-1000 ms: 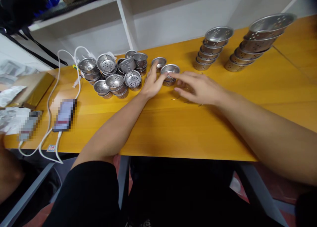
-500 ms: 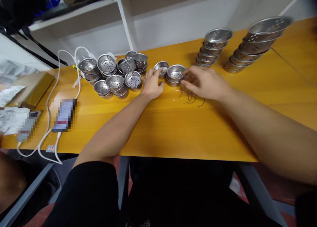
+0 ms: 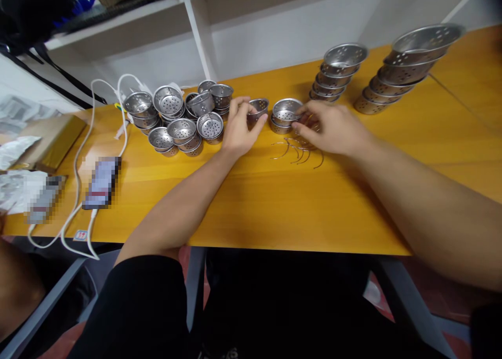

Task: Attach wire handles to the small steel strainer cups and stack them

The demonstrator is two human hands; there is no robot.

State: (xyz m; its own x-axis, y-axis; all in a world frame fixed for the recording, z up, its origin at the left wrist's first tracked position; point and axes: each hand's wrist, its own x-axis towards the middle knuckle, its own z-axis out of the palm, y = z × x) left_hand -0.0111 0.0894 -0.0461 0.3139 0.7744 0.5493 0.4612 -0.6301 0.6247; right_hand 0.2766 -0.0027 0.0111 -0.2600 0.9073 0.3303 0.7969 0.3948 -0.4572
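My left hand [image 3: 240, 126] is closed round a small perforated metal strainer basket [image 3: 258, 109], thumb at its near right side and fingers at the left. To the right stand two stacked strainer baskets [image 3: 285, 113]. My right hand [image 3: 329, 125] pinches the right side of this stack between thumb and fingers; its far fingertips are partly hidden. Below my right hand, several thin curved wire handles [image 3: 300, 152] lie on the table.
A cluster of strainer baskets [image 3: 182, 130] stands on the left. Two taller stacks, a smaller one [image 3: 333, 79] and a larger one [image 3: 406, 77], stand at the back right. A phone [image 3: 102, 181] with a white cable [image 3: 75, 160] lies on the yellow table [image 3: 266, 207]. White shelving [image 3: 198, 35] rises behind.
The two-basket stack has shifted slightly right, together with my right hand. My left hand has gone from resting at the single basket to gripping its sides.
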